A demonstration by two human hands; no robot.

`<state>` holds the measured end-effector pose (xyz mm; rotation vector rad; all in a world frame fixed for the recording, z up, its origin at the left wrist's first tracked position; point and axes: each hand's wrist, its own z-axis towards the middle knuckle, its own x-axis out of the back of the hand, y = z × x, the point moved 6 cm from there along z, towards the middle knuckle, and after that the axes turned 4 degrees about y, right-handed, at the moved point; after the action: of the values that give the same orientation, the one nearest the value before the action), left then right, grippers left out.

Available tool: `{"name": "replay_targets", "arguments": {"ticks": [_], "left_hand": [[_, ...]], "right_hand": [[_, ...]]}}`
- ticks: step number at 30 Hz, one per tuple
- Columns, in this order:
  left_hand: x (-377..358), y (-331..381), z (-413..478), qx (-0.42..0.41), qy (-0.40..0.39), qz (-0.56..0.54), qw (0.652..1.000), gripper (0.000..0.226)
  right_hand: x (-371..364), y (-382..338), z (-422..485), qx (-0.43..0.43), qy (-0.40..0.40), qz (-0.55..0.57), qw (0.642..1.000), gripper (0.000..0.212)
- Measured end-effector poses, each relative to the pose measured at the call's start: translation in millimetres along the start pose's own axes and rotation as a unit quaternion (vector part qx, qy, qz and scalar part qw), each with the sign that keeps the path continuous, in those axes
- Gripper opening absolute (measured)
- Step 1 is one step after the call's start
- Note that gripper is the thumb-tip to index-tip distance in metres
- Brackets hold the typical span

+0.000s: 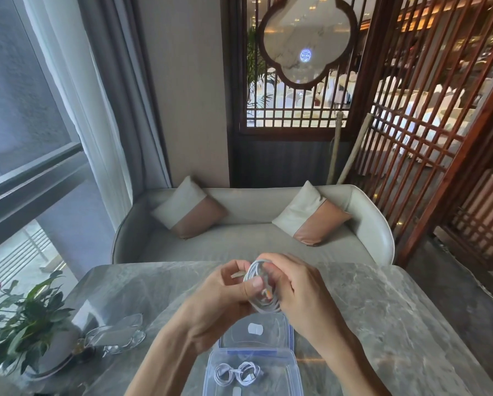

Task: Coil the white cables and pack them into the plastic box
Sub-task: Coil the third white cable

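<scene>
Two hands are holding one cable (263, 292) in a coil above the table's middle: the left hand (225, 295) is pinching its loops with the thumb, the right hand (293, 284) is curling around its far side. Below, near the near edge, the box (251, 372) is lying open, holding coiled cables (236, 373), its lid (256, 331) just beyond. A plant (22, 318) is crowding the left corner; the right side is lying bare. No writing is legible.
</scene>
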<state>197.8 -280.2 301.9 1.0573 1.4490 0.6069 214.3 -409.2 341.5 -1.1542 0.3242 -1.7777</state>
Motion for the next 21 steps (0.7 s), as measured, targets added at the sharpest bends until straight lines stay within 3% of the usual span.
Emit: {"name": "replay_targets", "arguments": {"ticks": [3,6,9,12,15,17,21], "left_hand": [[0,7,-2,-0.063,0.064,0.125,0.988,0.040],[0,19,-7,-0.139,0.126,0.291,0.938,0.035],[-5,22,-10,-0.172,0.134,0.392,0.894,0.030],[0,18,-6,-0.112,0.099,0.338,0.929,0.029],[-5,6,-5,0.010,-0.009,0.164,0.986,0.017],[-10,0,-6,0.057,-0.057,0.104,0.991,0.011],[-2,-4,2,0.010,0.011,0.130,0.991,0.019]], "right_hand": [[-3,5,-1,-0.018,-0.023,0.016,0.999,0.017],[0,13,-3,-0.040,-0.039,0.041,0.998,0.019],[3,14,-5,-0.032,-0.042,0.032,0.998,0.020],[6,12,-7,-0.023,-0.033,0.015,0.999,0.018],[7,7,-8,-0.020,-0.046,0.012,0.999,0.018],[8,5,-9,-0.022,-0.058,0.000,0.998,0.019],[6,8,-13,-0.029,-0.072,-0.030,0.997,0.019]]}}
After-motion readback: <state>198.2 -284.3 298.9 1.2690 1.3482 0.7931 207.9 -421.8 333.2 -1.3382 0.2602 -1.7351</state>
